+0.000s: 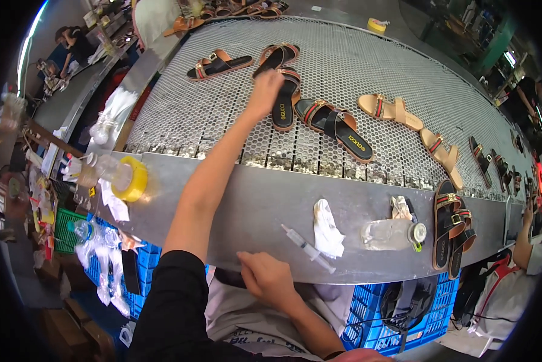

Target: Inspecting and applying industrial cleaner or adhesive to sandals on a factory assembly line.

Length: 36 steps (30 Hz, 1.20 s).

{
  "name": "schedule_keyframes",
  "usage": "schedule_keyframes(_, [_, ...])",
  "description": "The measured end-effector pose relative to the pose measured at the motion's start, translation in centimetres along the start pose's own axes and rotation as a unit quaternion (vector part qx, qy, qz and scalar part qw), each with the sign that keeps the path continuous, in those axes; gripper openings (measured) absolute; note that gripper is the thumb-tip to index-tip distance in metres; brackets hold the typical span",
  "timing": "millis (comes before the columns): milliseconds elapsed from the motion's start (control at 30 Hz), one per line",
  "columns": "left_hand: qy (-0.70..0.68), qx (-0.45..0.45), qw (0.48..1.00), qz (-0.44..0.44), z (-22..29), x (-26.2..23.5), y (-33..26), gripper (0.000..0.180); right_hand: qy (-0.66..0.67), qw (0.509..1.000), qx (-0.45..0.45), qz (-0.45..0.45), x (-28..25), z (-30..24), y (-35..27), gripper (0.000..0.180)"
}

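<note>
Sandal (282,119) in black lies at twelve o'clock on the perforated belt (343,75), the left hand (267,95) at its strap (291,80); whether it grips, I cannot tell. Well apart, the right hand (268,279) curls loosely at six o'clock, contents hidden. Likely light, stiff-soled, softer-strapped: best held by the sole's sides.

Lighting: bright over the counter (259,193), with soft sheen on its metal. Light tube (29,51), upper left: white glare. Far right background: dimmer. Left hand (266,93): slightly blurred. Fisheye: edges bent, corners black.
</note>
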<state>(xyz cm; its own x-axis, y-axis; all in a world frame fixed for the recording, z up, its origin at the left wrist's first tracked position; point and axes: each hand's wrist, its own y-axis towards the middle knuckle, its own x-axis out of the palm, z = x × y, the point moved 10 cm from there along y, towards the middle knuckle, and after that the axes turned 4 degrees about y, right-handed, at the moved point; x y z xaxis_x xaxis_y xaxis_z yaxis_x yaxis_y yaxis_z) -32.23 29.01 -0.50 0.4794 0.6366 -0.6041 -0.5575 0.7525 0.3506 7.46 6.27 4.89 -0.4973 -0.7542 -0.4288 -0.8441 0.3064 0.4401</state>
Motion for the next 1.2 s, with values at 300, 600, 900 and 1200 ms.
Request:
schedule_keyframes(300, [0.155, -0.106, 0.976, 0.112, 5.1, -7.6, -7.7, 0.041, 0.076, 0.993, 0.073, 0.049, -0.7, 1.2, -1.3, 0.015])
schedule_keyframes(600, [-0.037, 0.003, 0.980, 0.195, 19.5, -14.2, -25.8, 0.040, 0.458, 0.840, 0.162, 0.240, -6.4, 1.5, -0.4, 0.050])
schedule_keyframes(900, [-0.246, -0.076, 0.955, 0.147, 23.7, -10.9, -38.7, 0.041, 0.607, 0.767, 0.209, 0.013, -3.1, -3.4, -3.5, 0.082])
schedule_keyframes(1200, [-0.218, -0.092, 0.958, 0.163, 22.8, -9.8, -38.4, 0.041, 0.712, 0.671, 0.206, 0.014, -2.1, -3.2, -5.3, 0.106])
